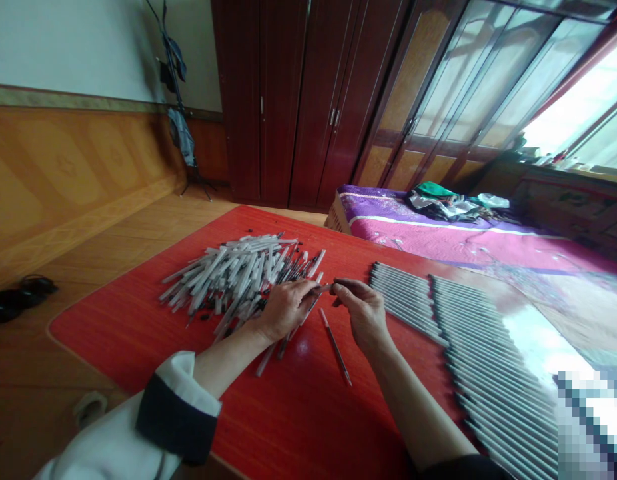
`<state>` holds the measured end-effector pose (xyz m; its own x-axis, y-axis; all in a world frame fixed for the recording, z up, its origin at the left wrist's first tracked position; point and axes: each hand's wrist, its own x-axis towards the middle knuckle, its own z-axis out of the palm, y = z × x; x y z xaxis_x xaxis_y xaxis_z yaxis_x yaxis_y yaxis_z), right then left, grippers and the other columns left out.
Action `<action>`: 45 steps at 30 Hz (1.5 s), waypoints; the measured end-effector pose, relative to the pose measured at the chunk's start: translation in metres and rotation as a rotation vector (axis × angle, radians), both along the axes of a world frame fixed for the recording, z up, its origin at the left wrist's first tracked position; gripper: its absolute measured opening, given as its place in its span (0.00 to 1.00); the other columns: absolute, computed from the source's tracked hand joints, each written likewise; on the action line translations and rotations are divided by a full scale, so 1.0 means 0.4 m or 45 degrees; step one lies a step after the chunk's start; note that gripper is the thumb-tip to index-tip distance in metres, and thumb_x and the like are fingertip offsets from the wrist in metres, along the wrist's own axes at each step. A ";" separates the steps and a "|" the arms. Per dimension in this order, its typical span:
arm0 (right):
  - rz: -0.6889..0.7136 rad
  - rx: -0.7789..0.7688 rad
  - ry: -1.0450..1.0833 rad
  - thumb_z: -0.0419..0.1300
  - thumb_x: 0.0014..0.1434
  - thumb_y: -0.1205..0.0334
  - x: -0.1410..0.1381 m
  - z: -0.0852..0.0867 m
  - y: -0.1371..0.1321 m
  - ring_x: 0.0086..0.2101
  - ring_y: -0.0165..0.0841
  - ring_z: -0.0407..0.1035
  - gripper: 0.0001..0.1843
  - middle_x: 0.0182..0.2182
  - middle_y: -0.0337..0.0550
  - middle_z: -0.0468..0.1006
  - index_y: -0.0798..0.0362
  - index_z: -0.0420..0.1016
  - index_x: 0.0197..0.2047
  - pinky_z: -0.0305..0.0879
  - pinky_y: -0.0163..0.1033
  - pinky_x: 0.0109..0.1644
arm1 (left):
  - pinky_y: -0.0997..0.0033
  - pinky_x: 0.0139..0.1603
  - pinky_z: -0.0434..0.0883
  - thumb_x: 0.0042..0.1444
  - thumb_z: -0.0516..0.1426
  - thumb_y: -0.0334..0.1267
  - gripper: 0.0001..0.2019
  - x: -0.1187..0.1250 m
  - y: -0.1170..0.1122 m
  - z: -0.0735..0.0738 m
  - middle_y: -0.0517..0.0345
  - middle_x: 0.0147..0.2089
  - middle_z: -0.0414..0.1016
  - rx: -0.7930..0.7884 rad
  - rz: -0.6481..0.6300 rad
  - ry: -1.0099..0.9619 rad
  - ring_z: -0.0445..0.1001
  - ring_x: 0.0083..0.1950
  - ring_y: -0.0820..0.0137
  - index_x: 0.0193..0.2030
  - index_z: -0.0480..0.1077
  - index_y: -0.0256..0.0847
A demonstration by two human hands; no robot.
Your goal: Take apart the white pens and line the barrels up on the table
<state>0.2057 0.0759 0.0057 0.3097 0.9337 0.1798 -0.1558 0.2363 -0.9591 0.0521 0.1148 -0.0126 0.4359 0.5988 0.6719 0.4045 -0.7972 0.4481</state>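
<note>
Over the red table, my left hand point(287, 308) is closed, pinching a thin pale pen barrel point(325, 288) between thumb and fingertips. My right hand point(362, 315) is closed at the barrel's other end, fingertips pressed together; any small part inside them is too small to make out. Beneath and between the hands lies a single slim pen refill point(336, 348) with a dark lower end. Close to my left hand spreads a loose pile of white pen barrels point(238, 270), mixed with dark thin pieces. Beyond my right hand, finished-looking pens point(488, 353) lie side by side, black ends aligned.
A shorter row of pens point(406, 297) adjoins the long row on the red table point(153, 320). Behind stand a bed point(438, 237) with clothes point(443, 200), a dark red wardrobe point(288, 100) and a coat stand point(176, 87). Black objects point(18, 297) lie on the left floor.
</note>
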 end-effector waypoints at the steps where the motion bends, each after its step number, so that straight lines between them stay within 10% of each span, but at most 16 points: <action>1: -0.002 -0.010 0.029 0.68 0.41 0.61 -0.002 -0.002 0.000 0.22 0.28 0.67 0.09 0.23 0.41 0.77 0.55 0.78 0.29 0.63 0.34 0.25 | 0.72 0.39 0.71 0.59 0.52 0.36 0.08 0.000 0.000 -0.002 0.56 0.37 0.77 -0.023 -0.016 0.007 0.76 0.37 0.71 0.42 0.69 0.39; 28: -0.016 -0.015 -0.271 0.62 0.48 0.52 0.009 -0.007 -0.002 0.24 0.30 0.69 0.17 0.26 0.46 0.78 0.57 0.77 0.36 0.65 0.33 0.22 | 0.74 0.38 0.70 0.60 0.50 0.37 0.10 -0.004 0.005 0.003 0.57 0.37 0.77 0.047 0.025 0.137 0.76 0.38 0.72 0.43 0.70 0.40; 34: -0.109 -0.068 -0.392 0.62 0.48 0.51 0.016 -0.014 0.000 0.21 0.30 0.67 0.16 0.20 0.45 0.76 0.58 0.77 0.24 0.63 0.33 0.20 | 0.74 0.39 0.70 0.59 0.51 0.36 0.08 -0.003 0.002 0.001 0.58 0.39 0.78 0.011 -0.014 0.154 0.76 0.38 0.72 0.43 0.70 0.42; 39: -0.049 -0.003 -0.256 0.63 0.47 0.52 0.016 -0.010 -0.001 0.24 0.30 0.68 0.18 0.25 0.45 0.78 0.56 0.78 0.38 0.64 0.33 0.21 | 0.75 0.38 0.70 0.60 0.50 0.39 0.10 -0.003 0.002 0.001 0.57 0.38 0.78 -0.014 0.023 0.112 0.76 0.37 0.72 0.43 0.70 0.41; 45: -0.111 -0.066 -0.378 0.64 0.46 0.52 0.019 -0.016 0.000 0.19 0.28 0.65 0.14 0.19 0.43 0.75 0.57 0.77 0.25 0.62 0.32 0.19 | 0.74 0.39 0.70 0.59 0.52 0.36 0.08 -0.003 0.004 -0.007 0.58 0.38 0.78 -0.020 0.003 0.156 0.76 0.37 0.72 0.43 0.70 0.41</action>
